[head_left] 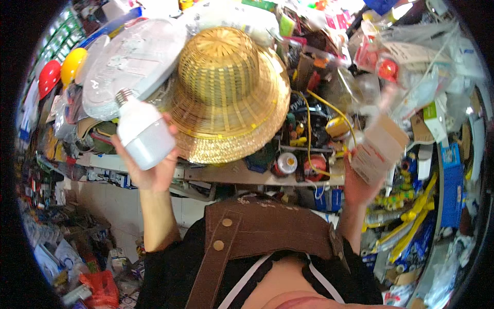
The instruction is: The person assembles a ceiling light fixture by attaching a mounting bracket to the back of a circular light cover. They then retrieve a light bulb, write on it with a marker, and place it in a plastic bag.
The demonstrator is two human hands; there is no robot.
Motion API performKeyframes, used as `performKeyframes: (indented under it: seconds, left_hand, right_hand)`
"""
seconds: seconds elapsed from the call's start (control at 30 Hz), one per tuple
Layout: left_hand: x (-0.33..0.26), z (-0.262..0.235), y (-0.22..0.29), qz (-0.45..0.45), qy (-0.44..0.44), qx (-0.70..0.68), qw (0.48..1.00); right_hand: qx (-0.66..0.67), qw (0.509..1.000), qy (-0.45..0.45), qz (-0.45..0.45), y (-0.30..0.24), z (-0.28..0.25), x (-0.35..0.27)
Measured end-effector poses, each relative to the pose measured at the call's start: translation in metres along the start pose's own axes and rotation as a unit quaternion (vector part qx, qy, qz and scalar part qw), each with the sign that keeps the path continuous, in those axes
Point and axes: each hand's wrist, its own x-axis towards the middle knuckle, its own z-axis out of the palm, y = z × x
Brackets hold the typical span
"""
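Note:
A large white light bulb (145, 131) with a silver screw base is gripped in my left hand (153, 172), its base tilted up and to the left. My left fingers wrap round the bulb's lower part, in front of the straw hat's brim. On the other side, my right hand (360, 180) holds a small cardboard box (380, 147), brown with a pale printed side, tilted and slightly blurred. Part of my right hand is hidden behind the box. Between the two hands lies a woven straw hat (221, 92) with a wide brim.
Behind the bulb leans a round white disc-shaped item (136, 62). Red (50, 77) and yellow (73, 66) helmets sit at the far left. A yellow cable (310, 129) runs beside a spray can (285, 164). Plastic-wrapped goods crowd the right, above yellow-handled items (411, 221).

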Motion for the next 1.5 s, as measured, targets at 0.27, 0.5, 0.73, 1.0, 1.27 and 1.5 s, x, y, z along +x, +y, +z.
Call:
performKeyframes:
  seconds: [0.27,0.5,0.73,1.0,1.27,1.5]
  left_hand:
    - [-0.037,-0.036,0.036,0.031,0.026,0.048,0.998]
    - [-0.042,-0.048,0.036,-0.003,0.024,0.044,0.999]
    - [-0.024,-0.042,0.016,-0.069,0.011,0.051,0.996]
    - [-0.032,-0.047,0.015,-0.069,0.035,0.157,0.985]
    - [-0.022,-0.047,0.009,-0.094,0.037,0.109,0.989]
    - [-0.016,-0.037,0.008,-0.106,0.055,0.081,0.99]
  right_hand:
    - [-0.071,0.995,0.056,-0.05,0.01,0.002,0.015]
    - [-0.361,0.905,0.126,-0.184,0.045,-0.031,0.026]
    - [-0.724,0.525,-0.006,-0.447,0.075,-0.006,0.143]
    - [-0.745,0.566,-0.02,-0.352,0.07,-0.016,0.103]
    - [-0.721,0.644,-0.049,-0.25,0.1,-0.036,0.053]
    - [-0.784,0.575,-0.119,-0.199,0.141,-0.027,0.04]
